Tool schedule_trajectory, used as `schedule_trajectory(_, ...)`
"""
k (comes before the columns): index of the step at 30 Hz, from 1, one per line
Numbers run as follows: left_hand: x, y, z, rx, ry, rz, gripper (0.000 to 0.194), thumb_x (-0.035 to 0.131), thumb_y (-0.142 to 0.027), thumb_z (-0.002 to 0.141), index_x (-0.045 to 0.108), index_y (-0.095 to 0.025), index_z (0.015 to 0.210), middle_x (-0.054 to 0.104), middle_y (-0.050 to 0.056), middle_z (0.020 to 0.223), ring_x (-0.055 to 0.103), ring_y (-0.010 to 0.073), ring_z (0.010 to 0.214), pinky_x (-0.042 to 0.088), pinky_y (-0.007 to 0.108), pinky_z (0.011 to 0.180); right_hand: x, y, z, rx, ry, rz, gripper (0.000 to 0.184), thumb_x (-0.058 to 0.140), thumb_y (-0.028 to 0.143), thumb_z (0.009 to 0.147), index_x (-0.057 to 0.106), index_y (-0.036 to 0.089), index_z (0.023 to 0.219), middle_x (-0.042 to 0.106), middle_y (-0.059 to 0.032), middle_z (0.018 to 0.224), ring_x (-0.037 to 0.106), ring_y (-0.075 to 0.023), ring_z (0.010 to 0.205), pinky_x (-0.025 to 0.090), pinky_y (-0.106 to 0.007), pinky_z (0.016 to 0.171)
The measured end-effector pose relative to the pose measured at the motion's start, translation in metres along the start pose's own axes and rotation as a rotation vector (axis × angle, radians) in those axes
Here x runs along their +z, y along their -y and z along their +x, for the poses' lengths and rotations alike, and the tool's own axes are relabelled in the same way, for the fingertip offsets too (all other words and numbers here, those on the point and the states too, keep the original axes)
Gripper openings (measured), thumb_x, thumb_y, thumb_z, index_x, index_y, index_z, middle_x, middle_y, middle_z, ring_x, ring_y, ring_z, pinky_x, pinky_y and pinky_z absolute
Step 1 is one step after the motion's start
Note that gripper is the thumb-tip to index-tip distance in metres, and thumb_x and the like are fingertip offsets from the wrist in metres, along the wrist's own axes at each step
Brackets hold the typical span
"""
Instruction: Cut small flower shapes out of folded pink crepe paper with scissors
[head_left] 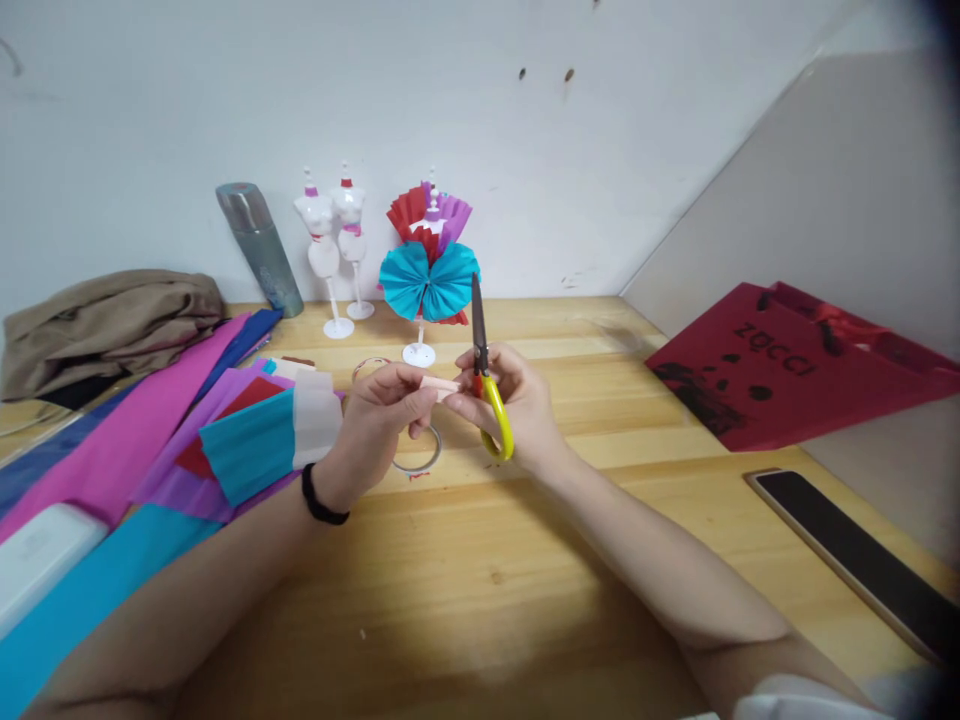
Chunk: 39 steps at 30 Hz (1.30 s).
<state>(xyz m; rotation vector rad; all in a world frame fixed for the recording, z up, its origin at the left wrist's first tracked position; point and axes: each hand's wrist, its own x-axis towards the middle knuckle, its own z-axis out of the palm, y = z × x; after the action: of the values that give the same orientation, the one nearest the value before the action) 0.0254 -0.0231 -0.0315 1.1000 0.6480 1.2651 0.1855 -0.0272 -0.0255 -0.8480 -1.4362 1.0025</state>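
Between the fingertips of my left hand [375,420] is a small, pale pink folded strip of paper [439,386]. My right hand [526,400] pinches the strip's other end and also carries scissors [481,318], yellow-handled with dark blades pointing up. The blades look closed. Under my hands a roll of tape [437,458] lies on the table, partly hidden by my left fingers. Just beyond stands a small white mannequin [418,354] dressed in pleated red and purple paper, with a blue fan-shaped paper bow [427,282] at its front.
Two bare white mannequins [324,256] and a grey-green flask [262,250] stand at the back. Coloured paper sheets [247,450], a brown cloth [112,320] and a white box [49,560] lie left. At right are a red paper bag [795,370] and a phone [855,560].
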Motion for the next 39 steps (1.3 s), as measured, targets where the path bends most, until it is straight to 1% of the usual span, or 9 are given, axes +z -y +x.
schedule_trajectory(6,0.001,0.0,-0.002,0.055,-0.077,0.142,0.008,0.078,-0.021,0.071,0.072,-0.018,0.074,0.062,-0.003,0.056,0.051,0.0071,0.045,0.041,0.019,0.042,-0.005,-0.004,0.004,0.065,0.009,0.038,0.049,0.088,0.04,0.061,0.054,0.022,0.092,0.054,0.0066,0.066,0.053,-0.0088,0.056,0.045,-0.021,0.052)
schedule_trajectory(10,0.003,-0.004,-0.002,0.057,-0.104,0.157,0.005,0.077,-0.022,0.071,0.075,-0.017,0.072,0.07,0.001,0.067,0.053,0.0071,0.048,0.042,0.019,0.043,-0.001,-0.002,0.002,0.026,0.032,0.06,0.051,0.09,0.037,0.058,0.055,0.022,0.092,0.058,0.0044,0.071,0.057,-0.0105,0.061,0.048,-0.024,0.058)
schedule_trajectory(12,0.004,-0.004,-0.002,0.056,-0.091,0.163,0.005,0.077,-0.022,0.071,0.076,-0.018,0.072,0.072,0.002,0.07,0.053,0.0071,0.049,0.043,0.019,0.044,0.001,-0.001,0.002,0.01,0.029,0.042,0.051,0.09,0.038,0.059,0.056,0.022,0.093,0.058,0.0039,0.071,0.057,-0.0114,0.061,0.048,-0.025,0.058)
schedule_trajectory(16,0.004,-0.004,-0.003,0.051,-0.046,0.193,0.005,0.078,-0.023,0.072,0.078,-0.019,0.075,0.066,-0.001,0.059,0.053,0.0075,0.048,0.043,0.019,0.044,0.001,-0.001,0.002,0.023,0.005,-0.014,0.047,0.088,0.039,0.061,0.056,0.022,0.091,0.056,0.004,0.068,0.057,-0.0124,0.06,0.046,-0.025,0.056)
schedule_trajectory(20,0.004,-0.006,-0.004,0.028,-0.051,0.153,0.008,0.079,-0.025,0.071,0.075,-0.018,0.069,0.062,-0.002,0.055,0.052,0.007,0.047,0.042,0.017,0.042,0.0,0.002,0.002,0.029,0.023,0.008,0.047,0.088,0.039,0.06,0.057,0.022,0.091,0.058,0.0037,0.069,0.056,-0.0119,0.058,0.047,-0.026,0.057)
schedule_trajectory(25,0.005,-0.004,-0.005,0.0,-0.095,0.082,0.012,0.079,-0.025,0.071,0.072,-0.017,0.066,0.061,-0.003,0.053,0.053,0.0059,0.046,0.041,0.015,0.043,0.003,0.006,0.001,0.061,0.024,0.092,0.05,0.091,0.031,0.054,0.058,0.021,0.091,0.061,0.004,0.07,0.056,-0.011,0.059,0.046,-0.025,0.057)
schedule_trajectory(29,0.004,-0.003,-0.005,-0.045,-0.07,0.075,0.013,0.077,-0.028,0.073,0.071,-0.017,0.07,0.062,-0.003,0.054,0.054,0.0067,0.046,0.043,0.017,0.044,0.002,0.005,0.002,0.076,-0.031,0.106,0.048,0.091,0.026,0.054,0.06,0.021,0.089,0.057,0.0066,0.064,0.053,-0.0089,0.056,0.044,-0.022,0.055)
schedule_trajectory(34,0.002,-0.013,0.0,-0.106,0.051,0.213,0.017,0.082,-0.025,0.069,0.068,-0.015,0.068,0.062,-0.002,0.055,0.055,0.0071,0.044,0.044,0.018,0.043,-0.005,0.011,0.006,0.097,0.075,0.081,0.042,0.091,0.026,0.053,0.059,0.02,0.081,0.058,0.0061,0.065,0.054,-0.0091,0.056,0.046,-0.023,0.057)
schedule_trajectory(39,-0.001,-0.013,0.001,-0.085,0.008,0.085,0.016,0.081,-0.028,0.071,0.07,-0.016,0.072,0.064,-0.002,0.057,0.055,0.0074,0.047,0.043,0.017,0.044,-0.009,0.015,0.006,0.113,0.099,0.093,0.048,0.089,0.028,0.057,0.057,0.023,0.091,0.061,0.0046,0.067,0.056,-0.0122,0.057,0.047,-0.026,0.057)
